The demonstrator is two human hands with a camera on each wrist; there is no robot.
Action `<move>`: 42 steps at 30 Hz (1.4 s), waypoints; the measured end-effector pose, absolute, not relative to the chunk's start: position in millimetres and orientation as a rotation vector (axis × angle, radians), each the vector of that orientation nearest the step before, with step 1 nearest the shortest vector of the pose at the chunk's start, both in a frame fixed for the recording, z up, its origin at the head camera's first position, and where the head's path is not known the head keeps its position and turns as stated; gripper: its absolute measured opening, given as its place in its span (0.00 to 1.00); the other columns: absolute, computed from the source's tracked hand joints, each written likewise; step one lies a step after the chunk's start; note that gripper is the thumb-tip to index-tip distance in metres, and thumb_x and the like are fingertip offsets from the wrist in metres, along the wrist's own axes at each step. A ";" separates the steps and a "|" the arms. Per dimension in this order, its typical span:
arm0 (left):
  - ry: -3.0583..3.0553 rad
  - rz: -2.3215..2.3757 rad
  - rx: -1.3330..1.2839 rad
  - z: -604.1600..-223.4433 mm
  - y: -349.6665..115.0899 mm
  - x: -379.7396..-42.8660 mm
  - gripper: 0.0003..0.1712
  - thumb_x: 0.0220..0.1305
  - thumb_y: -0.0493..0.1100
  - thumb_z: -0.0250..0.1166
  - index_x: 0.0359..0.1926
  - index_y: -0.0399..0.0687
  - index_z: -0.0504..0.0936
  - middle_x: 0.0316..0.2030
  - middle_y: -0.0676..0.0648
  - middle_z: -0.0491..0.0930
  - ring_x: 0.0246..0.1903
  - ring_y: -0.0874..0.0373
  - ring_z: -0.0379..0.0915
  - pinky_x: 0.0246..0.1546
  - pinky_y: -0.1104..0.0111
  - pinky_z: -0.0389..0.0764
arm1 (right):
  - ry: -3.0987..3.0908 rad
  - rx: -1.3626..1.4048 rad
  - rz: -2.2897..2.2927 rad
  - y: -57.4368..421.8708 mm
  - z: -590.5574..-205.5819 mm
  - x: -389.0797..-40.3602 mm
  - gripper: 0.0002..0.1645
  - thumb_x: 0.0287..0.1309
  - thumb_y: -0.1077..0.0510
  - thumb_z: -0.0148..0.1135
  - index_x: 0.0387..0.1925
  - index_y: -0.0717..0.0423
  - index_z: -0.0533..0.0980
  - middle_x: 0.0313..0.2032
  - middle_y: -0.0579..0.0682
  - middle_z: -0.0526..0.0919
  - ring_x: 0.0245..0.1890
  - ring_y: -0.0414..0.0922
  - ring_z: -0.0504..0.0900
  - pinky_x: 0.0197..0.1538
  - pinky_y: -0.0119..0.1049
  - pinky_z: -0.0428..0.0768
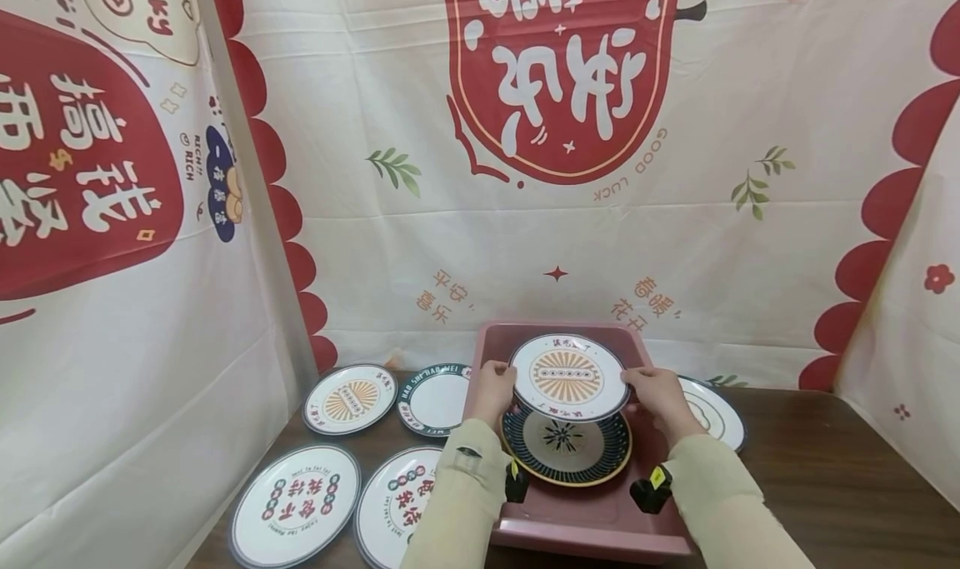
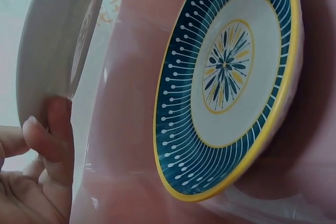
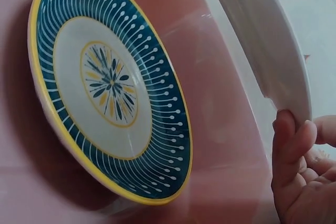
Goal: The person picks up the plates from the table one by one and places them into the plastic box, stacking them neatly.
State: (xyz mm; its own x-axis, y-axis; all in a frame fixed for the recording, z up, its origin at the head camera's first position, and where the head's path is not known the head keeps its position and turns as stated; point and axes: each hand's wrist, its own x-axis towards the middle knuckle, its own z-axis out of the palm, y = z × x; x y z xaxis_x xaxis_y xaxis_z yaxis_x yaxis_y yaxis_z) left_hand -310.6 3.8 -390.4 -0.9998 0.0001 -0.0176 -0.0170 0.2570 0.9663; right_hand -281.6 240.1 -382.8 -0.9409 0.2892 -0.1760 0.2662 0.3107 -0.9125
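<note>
Both hands hold up a white plate (image 1: 567, 376) with an orange sunburst centre, one at each side of its rim. My left hand (image 1: 495, 390) pinches the left edge between thumb and fingers. On the opposite edge my right hand (image 1: 663, 394) does the same. Below the raised plate, a dark teal plate (image 1: 564, 448) with a yellow rim lies in a pink plastic bin (image 1: 585, 523). The wrist views show this teal plate (image 2: 236, 66) apart from the held plate (image 3: 268, 40), whose pale underside faces the cameras.
Left of the bin lie several plates on the dark wooden table (image 1: 832, 486): a sunburst plate (image 1: 350, 398), a green-rimmed plate (image 1: 435, 400) and two with red lettering (image 1: 296, 502). Right of the bin sits another white plate (image 1: 716, 415). Printed cloth (image 1: 562, 244) hangs behind.
</note>
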 end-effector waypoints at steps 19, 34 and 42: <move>2.627 1.746 -0.080 -397.4 6.0 -315.5 0.16 0.66 0.38 0.51 0.51 0.32 0.72 0.30 0.44 0.74 0.13 0.60 0.65 0.12 0.73 0.68 | -2.619 -0.452 1.570 232.8 -385.3 -281.0 0.23 0.65 0.59 0.46 0.55 0.73 0.66 0.37 0.63 0.75 0.26 0.45 0.76 0.26 0.32 0.76; 2.807 1.563 -0.027 -392.1 6.4 -311.9 0.12 0.64 0.37 0.53 0.45 0.35 0.72 0.36 0.41 0.76 0.32 0.53 0.72 0.37 0.61 0.76 | -2.714 -0.428 1.427 232.6 -386.2 -285.1 0.22 0.64 0.60 0.47 0.54 0.73 0.66 0.42 0.66 0.74 0.33 0.50 0.77 0.33 0.37 0.77; 2.917 1.366 -0.028 -393.6 8.7 -311.0 0.15 0.63 0.36 0.53 0.50 0.34 0.69 0.40 0.37 0.77 0.43 0.47 0.74 0.49 0.56 0.73 | -2.772 -0.342 1.326 230.4 -384.7 -282.0 0.19 0.62 0.63 0.50 0.49 0.76 0.68 0.36 0.65 0.76 0.24 0.47 0.77 0.29 0.39 0.78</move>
State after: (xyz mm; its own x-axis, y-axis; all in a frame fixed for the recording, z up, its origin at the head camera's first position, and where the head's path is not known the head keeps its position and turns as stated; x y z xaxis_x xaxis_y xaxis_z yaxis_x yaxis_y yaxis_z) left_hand -311.0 8.7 -393.6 -0.9967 -0.0493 0.0649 0.0183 0.6406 0.7677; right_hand -282.0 230.4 -384.7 -0.9744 0.2193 -0.0503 0.1768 0.6082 -0.7738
